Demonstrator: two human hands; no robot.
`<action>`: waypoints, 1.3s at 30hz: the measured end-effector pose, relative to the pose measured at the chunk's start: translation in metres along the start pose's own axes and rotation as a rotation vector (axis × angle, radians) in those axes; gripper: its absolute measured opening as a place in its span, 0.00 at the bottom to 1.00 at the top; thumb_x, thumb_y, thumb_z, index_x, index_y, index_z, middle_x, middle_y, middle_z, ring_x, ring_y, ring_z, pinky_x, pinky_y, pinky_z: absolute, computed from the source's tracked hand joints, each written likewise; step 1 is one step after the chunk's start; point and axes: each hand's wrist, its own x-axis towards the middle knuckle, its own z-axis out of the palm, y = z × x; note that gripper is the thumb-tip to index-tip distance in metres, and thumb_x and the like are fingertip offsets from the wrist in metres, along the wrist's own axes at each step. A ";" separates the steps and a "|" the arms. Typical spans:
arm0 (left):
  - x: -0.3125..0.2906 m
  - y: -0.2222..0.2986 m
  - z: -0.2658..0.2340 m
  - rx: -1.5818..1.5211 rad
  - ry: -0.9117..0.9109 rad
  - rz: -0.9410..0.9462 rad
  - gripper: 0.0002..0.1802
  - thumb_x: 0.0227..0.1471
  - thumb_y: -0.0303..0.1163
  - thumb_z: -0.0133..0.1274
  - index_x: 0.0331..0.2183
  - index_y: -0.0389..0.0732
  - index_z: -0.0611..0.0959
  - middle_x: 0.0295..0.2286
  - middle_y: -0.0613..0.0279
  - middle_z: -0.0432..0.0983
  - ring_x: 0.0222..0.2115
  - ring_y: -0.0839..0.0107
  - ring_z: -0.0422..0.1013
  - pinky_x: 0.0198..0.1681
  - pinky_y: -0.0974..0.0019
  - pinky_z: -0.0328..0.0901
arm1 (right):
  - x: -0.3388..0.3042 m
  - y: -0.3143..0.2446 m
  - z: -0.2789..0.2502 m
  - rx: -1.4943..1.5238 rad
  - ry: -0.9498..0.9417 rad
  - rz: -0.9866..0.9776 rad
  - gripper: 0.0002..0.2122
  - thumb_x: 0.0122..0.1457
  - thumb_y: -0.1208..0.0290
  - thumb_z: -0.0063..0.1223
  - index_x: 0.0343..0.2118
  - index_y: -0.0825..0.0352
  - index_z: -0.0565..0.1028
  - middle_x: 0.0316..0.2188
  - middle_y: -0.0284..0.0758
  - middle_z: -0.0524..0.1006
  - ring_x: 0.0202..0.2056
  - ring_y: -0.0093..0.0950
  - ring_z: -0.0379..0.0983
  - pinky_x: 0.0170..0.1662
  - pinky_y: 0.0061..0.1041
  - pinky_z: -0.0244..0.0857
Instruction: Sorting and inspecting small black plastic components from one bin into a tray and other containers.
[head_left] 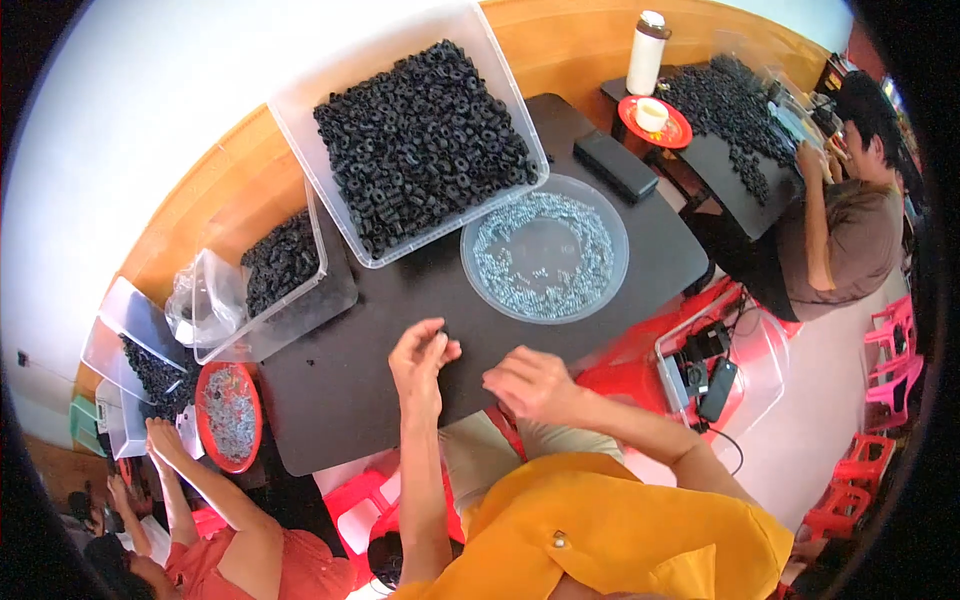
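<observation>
My left hand (pixel 420 368) is raised over the near edge of the black table (pixel 370 385). Its thumb and fingers pinch a small black plastic part (pixel 445 329), mostly covered by the fingertips. To the right of it, my right hand (pixel 532 384) has its fingers drawn together; whatever they hold, if anything, is hidden. Beyond my hands stands a round clear tub (pixel 540 255) with many small silvery metal pieces ringed along its wall. A large clear bin (pixel 298 150) at the far side is heaped with black ring-shaped parts (pixel 420 140).
A second clear bin (pixel 270 325) of black parts stands at the left, near a red bowl (pixel 204 425) of metal pieces. A dark case (pixel 615 166) lies behind the tub. Co-workers sit on both sides. Red stools (pixel 725 310) are at the right, one bearing a clear box (pixel 765 375).
</observation>
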 end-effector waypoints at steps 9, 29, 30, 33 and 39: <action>-0.031 -0.021 -0.008 0.117 -0.139 0.145 0.10 0.48 0.19 0.49 0.37 0.32 0.78 0.30 0.64 0.66 0.25 0.77 0.70 0.29 0.75 0.69 | 0.041 0.098 -0.067 -0.371 -0.227 0.529 0.05 0.44 0.75 0.55 0.26 0.66 0.74 0.25 0.37 0.72 0.31 0.38 0.70 0.32 0.34 0.65; -0.029 -0.020 -0.011 0.086 -0.181 0.149 0.10 0.48 0.19 0.50 0.36 0.32 0.79 0.31 0.63 0.67 0.24 0.77 0.70 0.29 0.75 0.68 | 0.040 0.138 -0.032 -0.187 -0.175 0.451 0.07 0.42 0.83 0.47 0.26 0.69 0.74 0.26 0.45 0.75 0.28 0.42 0.73 0.33 0.33 0.69; -0.029 -0.020 -0.011 0.084 -0.188 0.152 0.10 0.48 0.19 0.50 0.36 0.32 0.79 0.31 0.63 0.67 0.24 0.77 0.70 0.29 0.75 0.68 | 0.041 0.143 -0.034 -0.056 -0.119 0.540 0.08 0.42 0.84 0.47 0.27 0.69 0.75 0.25 0.44 0.75 0.28 0.38 0.75 0.32 0.30 0.70; -0.030 -0.019 -0.011 0.087 -0.192 0.152 0.10 0.48 0.19 0.50 0.36 0.32 0.79 0.30 0.63 0.66 0.24 0.77 0.70 0.29 0.75 0.68 | 0.051 0.141 -0.044 0.442 -0.108 0.928 0.05 0.45 0.84 0.49 0.27 0.74 0.75 0.24 0.39 0.75 0.28 0.27 0.75 0.31 0.23 0.71; -0.029 -0.022 -0.013 0.042 -0.161 0.116 0.11 0.47 0.17 0.50 0.37 0.32 0.78 0.31 0.64 0.67 0.26 0.76 0.72 0.31 0.74 0.69 | 0.056 0.113 -0.048 0.754 -0.021 0.983 0.05 0.48 0.82 0.51 0.29 0.74 0.74 0.25 0.37 0.76 0.27 0.25 0.75 0.31 0.21 0.71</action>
